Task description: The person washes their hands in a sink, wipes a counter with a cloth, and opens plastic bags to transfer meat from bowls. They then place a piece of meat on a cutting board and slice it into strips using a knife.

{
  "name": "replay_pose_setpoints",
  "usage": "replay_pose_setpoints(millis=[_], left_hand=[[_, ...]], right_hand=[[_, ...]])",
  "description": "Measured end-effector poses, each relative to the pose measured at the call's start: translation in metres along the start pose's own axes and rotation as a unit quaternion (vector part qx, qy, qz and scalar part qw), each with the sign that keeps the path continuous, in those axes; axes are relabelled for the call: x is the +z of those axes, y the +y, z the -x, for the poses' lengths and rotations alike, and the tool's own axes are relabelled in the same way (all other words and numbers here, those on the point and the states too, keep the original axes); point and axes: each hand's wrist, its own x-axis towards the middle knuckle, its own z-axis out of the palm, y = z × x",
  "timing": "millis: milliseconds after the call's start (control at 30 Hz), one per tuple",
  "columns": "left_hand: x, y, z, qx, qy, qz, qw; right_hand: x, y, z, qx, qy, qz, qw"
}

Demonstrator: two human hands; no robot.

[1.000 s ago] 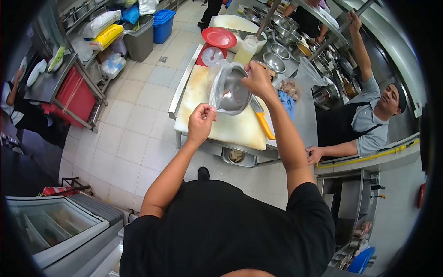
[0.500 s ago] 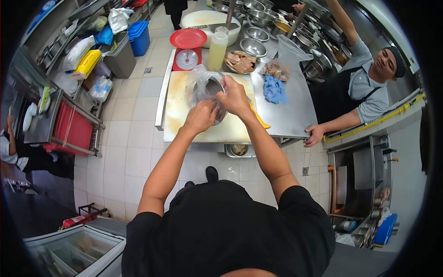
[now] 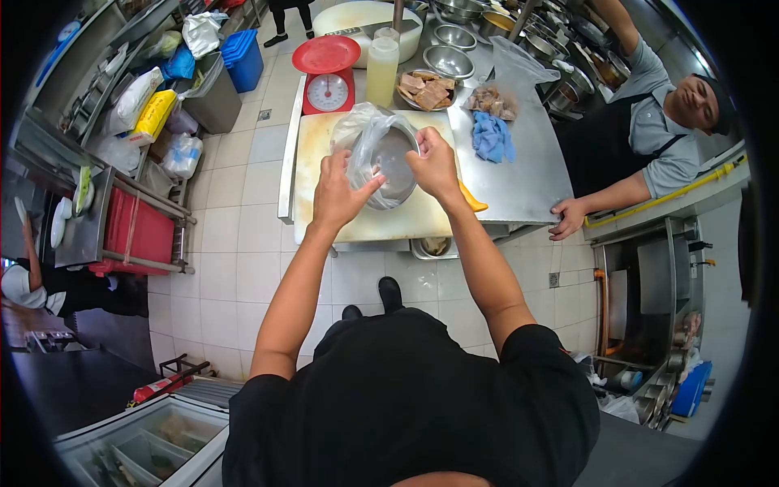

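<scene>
The left hand [image 3: 342, 193], in the middle of the frame, has its thumb spread wide from its fingers and touches the near-left side of the clear bag [image 3: 357, 144]. The right hand [image 3: 435, 165], just right of it, is narrow, pinching the right rim of the metal bowl [image 3: 396, 166]. The bowl is tilted between the hands, above the board [image 3: 315, 209], with the bag around its left side. A yellow handle [image 3: 472, 200] shows beside the right wrist. Beyond the board, at upper centre, stand the red scale [image 3: 328, 92], the bottle [image 3: 381, 71] of yellowish liquid and, to its right, a dish of brownish chunks [image 3: 428, 89]. Farther right lies the blue cloth [image 3: 492, 136]; a co-worker's hand [image 3: 569, 219] rests at the table's [image 3: 527, 180] right edge.
</scene>
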Motion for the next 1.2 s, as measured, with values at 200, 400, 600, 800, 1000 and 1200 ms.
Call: replay_pose_setpoints(millis=[200, 400, 600, 800, 1000, 1200], left_hand=[[0.027, -0.033, -0.010, 0.035, -0.033, -0.025, 0.999], [0.011, 0.000, -0.015, -0.079, -0.080, 0.253, 0.961], [0.015, -0.002, -0.026, -0.098, -0.151, 0.323, 0.929], [0.049, 0.025, -0.027, -0.026, -0.112, 0.282, 0.952], [0.078, 0.126, -0.061, 0.036, -0.155, 0.354, 0.922], [0.171, 0.167, -0.082, 0.103, -0.229, 0.382, 0.889]], right_hand=[[-0.005, -0.005, 0.002, 0.005, 0.011, 0.044, 0.999], [-0.024, -0.012, 0.007, 0.008, 0.034, 0.020, 0.999], [-0.025, -0.002, -0.002, -0.038, 0.034, 0.021, 0.998], [-0.025, 0.036, -0.001, 0.017, 0.093, -0.093, 0.991], [-0.119, 0.037, 0.013, 0.026, 0.189, -0.240, 0.952], [-0.208, 0.076, 0.021, 0.015, 0.318, -0.110, 0.942]])
